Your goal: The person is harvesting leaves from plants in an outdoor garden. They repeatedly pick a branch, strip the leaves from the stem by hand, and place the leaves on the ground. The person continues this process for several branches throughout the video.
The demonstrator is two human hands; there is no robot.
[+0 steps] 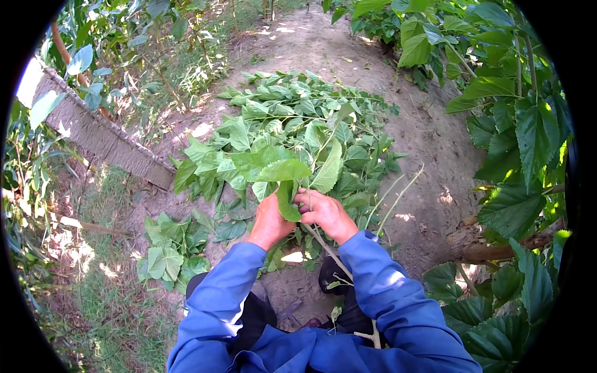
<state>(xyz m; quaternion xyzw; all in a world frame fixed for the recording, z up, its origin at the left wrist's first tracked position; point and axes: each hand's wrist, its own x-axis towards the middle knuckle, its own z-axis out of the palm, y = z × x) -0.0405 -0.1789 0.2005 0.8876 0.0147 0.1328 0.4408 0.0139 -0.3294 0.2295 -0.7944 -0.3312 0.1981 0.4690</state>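
Note:
My left hand (pixel 272 223) grips a bunch of broad green leaves (pixel 275 169), apparently mulberry; one hanging leaf hides part of its fingers. Close beside it, my right hand (pixel 326 215) has its fingers bent around a thin leafy branch (pixel 330 249). The branch's bare lower end runs back under my right forearm toward my lap. Beyond both hands, a large heap of cut leafy shoots (pixel 298 112) lies on the ground. A smaller pile of loose leaves (pixel 163 261) rests to the left of my left forearm.
A rough concrete post or beam (pixel 112 130) slants in from the left, its near end by the heap. Leafy mulberry branches (pixel 508 140) hang along the right, above a thick woody trunk (pixel 475 247). Grass (pixel 107 303) covers the left side; bare soil (pixel 424 140) borders the heap.

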